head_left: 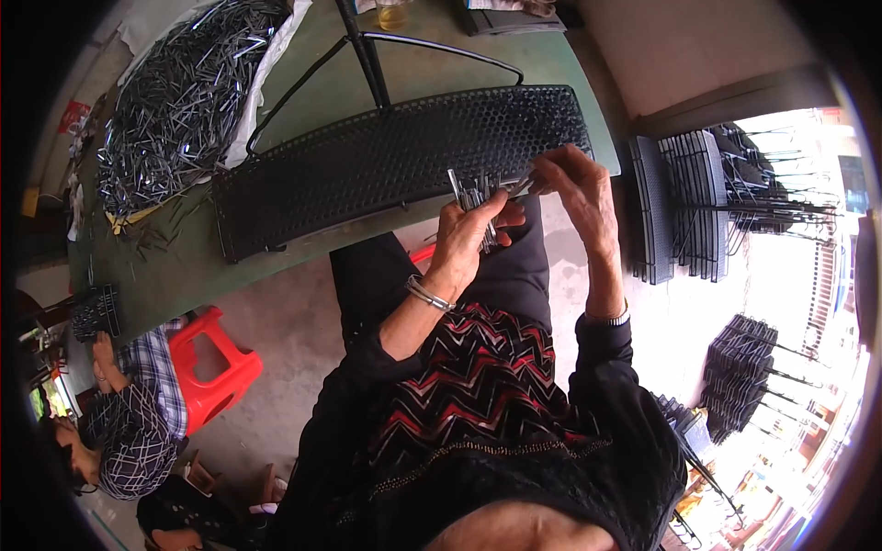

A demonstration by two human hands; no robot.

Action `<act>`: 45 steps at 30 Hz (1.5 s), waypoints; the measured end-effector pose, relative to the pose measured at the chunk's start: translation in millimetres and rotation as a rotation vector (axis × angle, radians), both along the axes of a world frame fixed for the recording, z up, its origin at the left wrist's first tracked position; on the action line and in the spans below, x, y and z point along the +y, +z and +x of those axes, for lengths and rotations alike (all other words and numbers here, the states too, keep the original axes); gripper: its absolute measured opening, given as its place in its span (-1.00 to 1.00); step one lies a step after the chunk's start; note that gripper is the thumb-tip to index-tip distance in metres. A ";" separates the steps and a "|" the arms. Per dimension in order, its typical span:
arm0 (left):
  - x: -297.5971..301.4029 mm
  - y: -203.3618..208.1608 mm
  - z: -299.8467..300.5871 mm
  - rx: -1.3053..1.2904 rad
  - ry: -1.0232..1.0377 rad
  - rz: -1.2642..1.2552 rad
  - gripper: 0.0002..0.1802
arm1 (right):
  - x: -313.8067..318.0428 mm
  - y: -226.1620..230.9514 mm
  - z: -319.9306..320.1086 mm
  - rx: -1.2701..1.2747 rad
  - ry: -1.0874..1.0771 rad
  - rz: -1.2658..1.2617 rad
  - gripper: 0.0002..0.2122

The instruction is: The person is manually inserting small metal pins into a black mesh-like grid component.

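My left hand [465,241] is closed round a bunch of thin metal strips [476,196], their ends sticking out above and below the fingers. Just right of it, my right hand [577,184] pinches a small strip [524,184] between thumb and fingers, close to the bunch. Both hands are over the near edge of a long black panel [367,170] with a honeycomb pattern of holes. It lies on the green table and has a black metal stem with curved rods [367,69] at its far side. Small shiny pieces appear among the holes at its right end.
A large pile of dark metal strips [188,101] lies on white sheeting at the left of the green table [303,275]. Beyond the panel stands a glass [391,16]. Similar black racks [675,207] are stacked at right. A red stool [216,367] and another person [133,422] are at lower left.
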State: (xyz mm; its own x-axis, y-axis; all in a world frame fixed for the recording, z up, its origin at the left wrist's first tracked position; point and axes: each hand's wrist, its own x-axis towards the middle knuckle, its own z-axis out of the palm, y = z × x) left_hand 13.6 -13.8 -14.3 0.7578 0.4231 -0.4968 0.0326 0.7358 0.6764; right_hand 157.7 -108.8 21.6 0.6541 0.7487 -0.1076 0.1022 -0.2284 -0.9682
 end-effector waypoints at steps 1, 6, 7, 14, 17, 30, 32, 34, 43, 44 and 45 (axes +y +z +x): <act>0.0 -3.2 0.1 0.000 -0.001 -0.001 -0.79 | -0.6 1.9 0.4 -0.113 -0.150 0.021 -0.89; -2.7 -12.1 5.3 -0.032 0.021 -0.158 -0.81 | 19.3 -11.6 15.6 -0.410 -0.416 0.112 -0.90; -3.0 -13.1 5.4 -0.032 0.023 -0.158 -0.81 | 22.5 -12.9 16.7 -0.410 -0.414 0.112 -0.90; -5.7 -20.1 2.6 -0.058 0.050 -0.284 -0.82 | 32.3 -34.5 27.4 -0.680 -0.426 0.054 -0.92; -7.7 -21.7 2.3 -0.042 0.040 -0.263 -0.82 | 31.8 -33.9 27.1 -0.715 -0.376 0.036 -0.91; -6.8 -16.2 0.5 -0.049 0.055 -0.150 -0.82 | 38.8 -40.9 25.2 -0.999 -0.293 -0.200 -0.88; -5.1 -12.6 -1.0 -0.056 0.061 -0.142 -0.81 | 32.2 -37.8 23.3 -0.912 -0.297 -0.027 -0.84; -3.5 -8.2 -2.6 -0.064 0.067 -0.131 -0.81 | 19.4 -27.8 12.3 -0.660 -0.212 -0.065 -0.83; -6.6 -8.0 -1.1 -0.099 -0.028 -0.033 -0.83 | -5.8 9.0 -9.3 -0.059 0.214 -0.240 -0.83; -6.2 -6.3 -2.0 -0.087 -0.060 0.009 -0.82 | -7.0 8.4 -6.2 -0.058 0.213 -0.240 -0.83; -6.0 -5.6 -2.4 -0.075 -0.091 0.051 -0.82 | -7.6 7.2 -2.8 -0.033 0.229 -0.278 -0.84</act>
